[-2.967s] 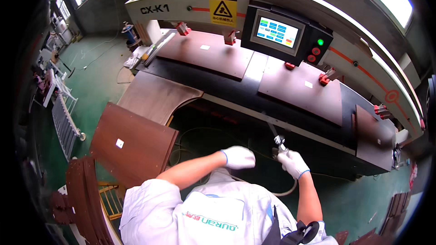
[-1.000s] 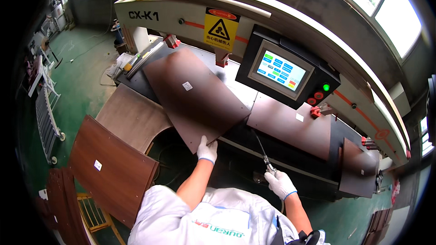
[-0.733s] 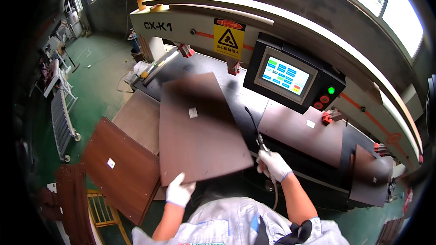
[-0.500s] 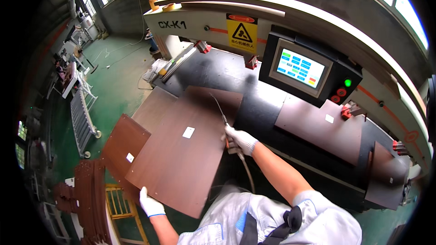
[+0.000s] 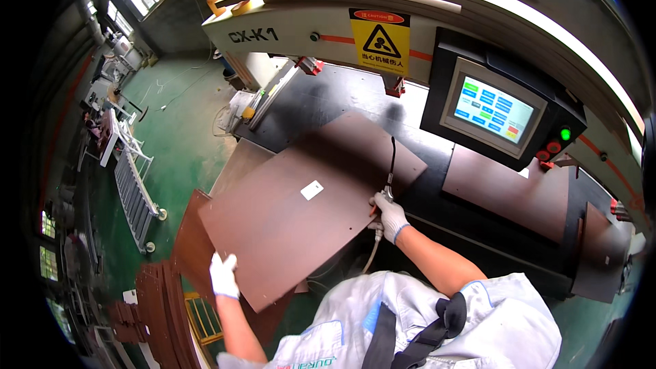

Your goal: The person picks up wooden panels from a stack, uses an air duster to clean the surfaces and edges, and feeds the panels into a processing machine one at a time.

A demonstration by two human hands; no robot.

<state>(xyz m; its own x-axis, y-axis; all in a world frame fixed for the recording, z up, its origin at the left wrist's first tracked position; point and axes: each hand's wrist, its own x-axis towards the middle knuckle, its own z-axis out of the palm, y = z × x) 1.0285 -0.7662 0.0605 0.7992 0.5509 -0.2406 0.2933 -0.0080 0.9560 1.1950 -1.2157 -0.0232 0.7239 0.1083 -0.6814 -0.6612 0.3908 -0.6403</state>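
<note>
A large brown panel [image 5: 287,229] with a white label [image 5: 311,190] lies slanted, its far part over the black machine bed [image 5: 328,89]. Gloved in white, my left hand [image 5: 224,275] is closed on the panel's near left edge, thumb on top; the fingers beneath are hidden. At the panel's right edge, my right hand [image 5: 391,217] wraps round an air blow gun [image 5: 389,190]. Its thin dark nozzle points away over the panel, and a pale hose [image 5: 373,251] hangs below the hand.
Another brown panel [image 5: 506,188] lies on the bed to the right, under a control screen [image 5: 495,111]. More brown panels [image 5: 164,301] are stacked at lower left beside a yellow rack [image 5: 203,318]. A grey roller stand [image 5: 131,195] stands on the green floor. The machine's beam [image 5: 287,37] spans the far side.
The large panel has turned and shifted right. My left hand has moved slightly up with it. My right hand has moved right, and the nozzle has swung from leftward to nearly straight ahead.
</note>
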